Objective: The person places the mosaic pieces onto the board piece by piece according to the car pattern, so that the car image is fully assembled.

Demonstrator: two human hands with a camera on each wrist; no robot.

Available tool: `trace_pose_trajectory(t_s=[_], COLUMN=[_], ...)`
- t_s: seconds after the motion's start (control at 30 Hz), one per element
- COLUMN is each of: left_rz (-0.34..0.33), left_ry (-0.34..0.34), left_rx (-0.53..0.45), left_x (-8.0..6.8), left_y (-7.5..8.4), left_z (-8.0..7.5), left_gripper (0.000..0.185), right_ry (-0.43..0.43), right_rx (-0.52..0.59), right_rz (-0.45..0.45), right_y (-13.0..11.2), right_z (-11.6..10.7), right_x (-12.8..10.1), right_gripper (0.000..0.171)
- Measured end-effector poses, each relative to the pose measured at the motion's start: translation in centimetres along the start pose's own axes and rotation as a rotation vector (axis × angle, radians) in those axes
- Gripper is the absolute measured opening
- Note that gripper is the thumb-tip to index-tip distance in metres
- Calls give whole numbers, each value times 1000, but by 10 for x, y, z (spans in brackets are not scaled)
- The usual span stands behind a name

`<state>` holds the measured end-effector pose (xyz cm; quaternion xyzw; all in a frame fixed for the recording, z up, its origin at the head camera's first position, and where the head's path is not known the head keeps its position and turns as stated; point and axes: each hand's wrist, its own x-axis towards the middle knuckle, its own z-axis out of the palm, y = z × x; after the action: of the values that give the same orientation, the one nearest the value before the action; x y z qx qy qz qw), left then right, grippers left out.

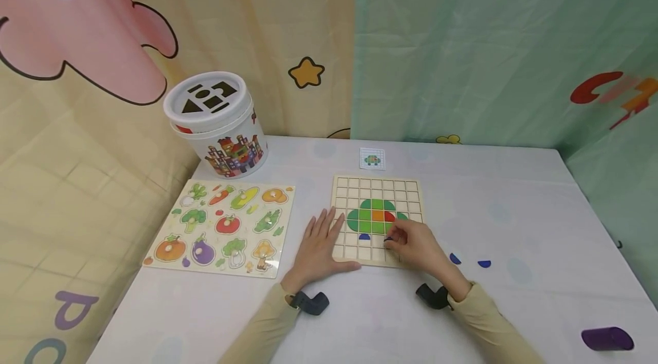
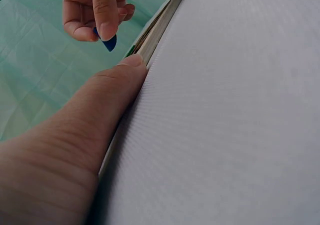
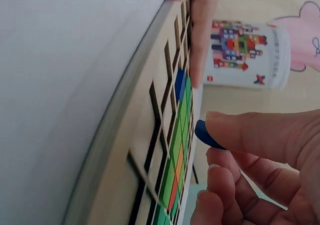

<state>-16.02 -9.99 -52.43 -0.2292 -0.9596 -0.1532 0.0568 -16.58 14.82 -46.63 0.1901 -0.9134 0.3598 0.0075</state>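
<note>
Seemingly light and stiff, the small blue piece [image 1: 389, 239] sits pinched in the right hand [image 1: 417, 247] just over the lower rows of the grid board [image 1: 377, 219]; the left hand [image 1: 320, 245] lies flat, fingers straight, on the board's left edge. From the left wrist, a thumb [image 2: 95, 110] presses the board's rim while the other hand's fingertips [image 2: 102, 15] clasp the blue piece. From the right wrist, thumb and forefinger [image 3: 260, 132] nip the piece by its thin edges, likely the surest hold, since its painted faces look smooth and slippery.
</note>
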Motion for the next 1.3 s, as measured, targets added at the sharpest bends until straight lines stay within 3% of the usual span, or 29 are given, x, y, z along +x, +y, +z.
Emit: trace_pose_trajectory(t_s=[0.27, 0.47, 0.9, 1.3], left_rz=[-9, -10, -18, 14], left_ry=[-12, -20, -35, 12], left_rx=[5, 23, 13, -4], left_x=[1, 2, 1, 1], left_y=[0, 0, 0, 1], left_z=[-1, -1, -1, -3], left_gripper=[112, 112, 111, 111], right_ry=[-50, -86, -92, -94], right_rx=[52, 90, 40, -4], right_rz=[-24, 23, 16, -12], right_y=[-9, -13, -15, -13], right_z=[19, 28, 34, 31], right_x=[12, 19, 24, 25], right_gripper=[18, 20, 19, 17])
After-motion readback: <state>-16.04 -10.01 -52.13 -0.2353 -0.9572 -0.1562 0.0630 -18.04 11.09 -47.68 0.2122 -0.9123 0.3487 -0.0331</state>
